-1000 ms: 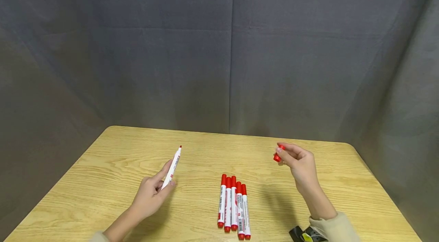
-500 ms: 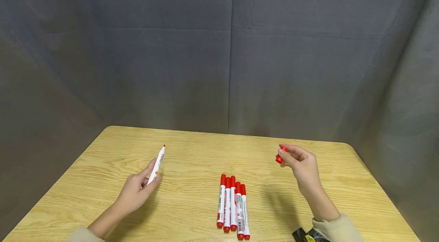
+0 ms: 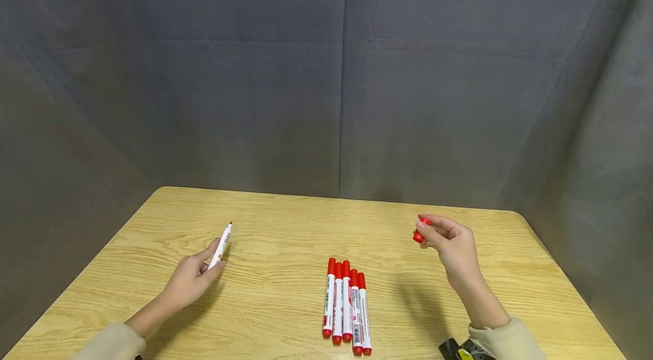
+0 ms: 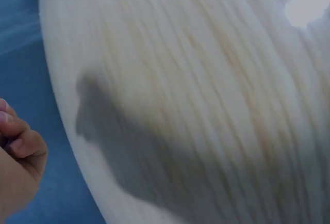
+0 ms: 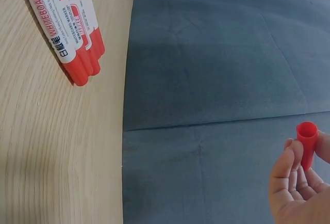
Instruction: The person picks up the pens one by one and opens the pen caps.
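Note:
My left hand (image 3: 190, 282) grips an uncapped white whiteboard marker (image 3: 220, 248) above the left side of the table, its red tip pointing up and away. In the left wrist view only part of that hand (image 4: 23, 154) shows, at the left edge, and the marker cannot be made out. On the right, raised above the table, my right hand (image 3: 456, 249) pinches a red marker cap (image 3: 421, 230) between thumb and fingers. The right wrist view shows the cap (image 5: 308, 142) with its hollow end up. Between the hands lie several capped red whiteboard markers (image 3: 347, 309), side by side.
The wooden table (image 3: 285, 224) has a rounded far edge. Behind it hangs a dark grey curtain (image 3: 245, 93), which also runs along both sides. A black device (image 3: 461, 350) is worn at the right wrist.
My left hand has moved left and slightly down in the head view, carrying the uncapped marker. The right hand, with the cap, has shifted slightly right. The capped markers lie as before.

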Available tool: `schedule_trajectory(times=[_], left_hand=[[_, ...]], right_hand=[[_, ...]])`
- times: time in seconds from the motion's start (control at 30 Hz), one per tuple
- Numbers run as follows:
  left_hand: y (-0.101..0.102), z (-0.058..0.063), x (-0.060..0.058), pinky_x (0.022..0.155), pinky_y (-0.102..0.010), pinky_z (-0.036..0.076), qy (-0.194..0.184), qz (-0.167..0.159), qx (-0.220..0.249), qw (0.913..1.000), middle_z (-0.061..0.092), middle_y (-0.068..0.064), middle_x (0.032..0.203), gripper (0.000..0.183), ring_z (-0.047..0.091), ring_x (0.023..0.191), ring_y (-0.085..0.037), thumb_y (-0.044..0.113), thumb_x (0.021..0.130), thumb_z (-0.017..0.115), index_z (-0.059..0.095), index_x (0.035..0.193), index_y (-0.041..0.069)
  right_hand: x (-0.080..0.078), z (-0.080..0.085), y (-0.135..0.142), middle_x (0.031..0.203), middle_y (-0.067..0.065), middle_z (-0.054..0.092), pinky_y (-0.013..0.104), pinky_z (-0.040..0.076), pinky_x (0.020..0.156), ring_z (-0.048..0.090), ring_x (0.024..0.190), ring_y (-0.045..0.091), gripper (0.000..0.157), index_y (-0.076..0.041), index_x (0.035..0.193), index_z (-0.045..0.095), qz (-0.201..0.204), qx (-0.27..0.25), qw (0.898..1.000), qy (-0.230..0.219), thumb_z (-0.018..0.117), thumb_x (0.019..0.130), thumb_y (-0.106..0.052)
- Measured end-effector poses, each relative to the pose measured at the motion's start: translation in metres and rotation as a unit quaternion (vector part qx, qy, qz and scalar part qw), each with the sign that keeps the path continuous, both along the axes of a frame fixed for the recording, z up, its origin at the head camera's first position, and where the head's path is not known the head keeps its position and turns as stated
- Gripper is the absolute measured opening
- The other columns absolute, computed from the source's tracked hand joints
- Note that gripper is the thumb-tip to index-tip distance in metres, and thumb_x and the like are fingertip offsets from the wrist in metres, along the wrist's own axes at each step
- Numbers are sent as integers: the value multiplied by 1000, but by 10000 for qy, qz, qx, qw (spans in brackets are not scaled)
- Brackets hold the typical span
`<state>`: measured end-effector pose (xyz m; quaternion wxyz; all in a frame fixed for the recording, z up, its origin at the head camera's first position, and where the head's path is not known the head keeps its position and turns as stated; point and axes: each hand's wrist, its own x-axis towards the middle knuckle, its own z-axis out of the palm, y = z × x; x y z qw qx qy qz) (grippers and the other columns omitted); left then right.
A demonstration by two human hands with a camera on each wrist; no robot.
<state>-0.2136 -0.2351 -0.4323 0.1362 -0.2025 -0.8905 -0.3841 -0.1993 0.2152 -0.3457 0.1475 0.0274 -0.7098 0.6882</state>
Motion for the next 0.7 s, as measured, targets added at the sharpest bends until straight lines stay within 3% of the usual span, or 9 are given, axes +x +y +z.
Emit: schedule_trajectory(times=[0.5, 0.7], left_hand=[[-11, -17, -7, 29, -15, 24, -409, -93, -746, 9963, 33, 15, 40, 55, 23, 31, 5, 10, 90, 55, 32, 131, -18], [-9, -22, -5, 31, -15, 23, -520, 118, -1148, 9920, 33, 12, 42, 55, 23, 33, 2, 12, 90, 55, 33, 131, -18]], right_hand=[[1, 0, 6, 76, -3, 66, 23, 50, 57, 60, 62, 8, 7, -10, 91, 67, -23, 282, 9996, -28, 64, 85, -8], [1, 0, 8, 74, -4, 66, 23, 50, 57, 60, 61, 8, 7, -11, 91, 67, -29, 298, 9995, -19, 64, 84, -9]])
